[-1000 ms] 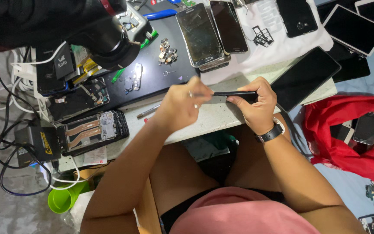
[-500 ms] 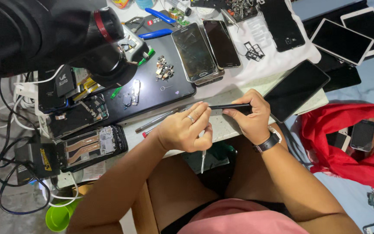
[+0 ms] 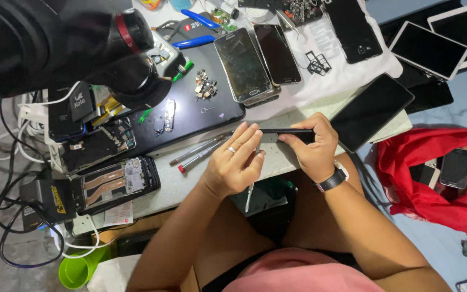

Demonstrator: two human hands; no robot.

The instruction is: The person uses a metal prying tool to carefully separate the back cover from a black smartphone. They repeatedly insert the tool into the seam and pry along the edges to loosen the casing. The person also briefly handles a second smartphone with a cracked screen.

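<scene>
Head view: right hand (image 3: 313, 148) clamps the dark phone (image 3: 287, 132) edge-up, long axis sideways, left hand (image 3: 232, 165) pinching a thin tool (image 3: 251, 186) just left of it.

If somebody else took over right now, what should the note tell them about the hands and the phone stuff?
Left hand: holds a thin metal tool, its tip at the edge of the black phone.
Right hand: grips that phone on its edge, above the front of the white worktop.
Nearby: two screwdrivers lie left of the hands; opened phones sit further left; small loose parts rest on the dark laptop lid.
Done: phone picked up, tool at its edge.
Left: no gap shows along the phone's edge, so it looks unopened.
</scene>
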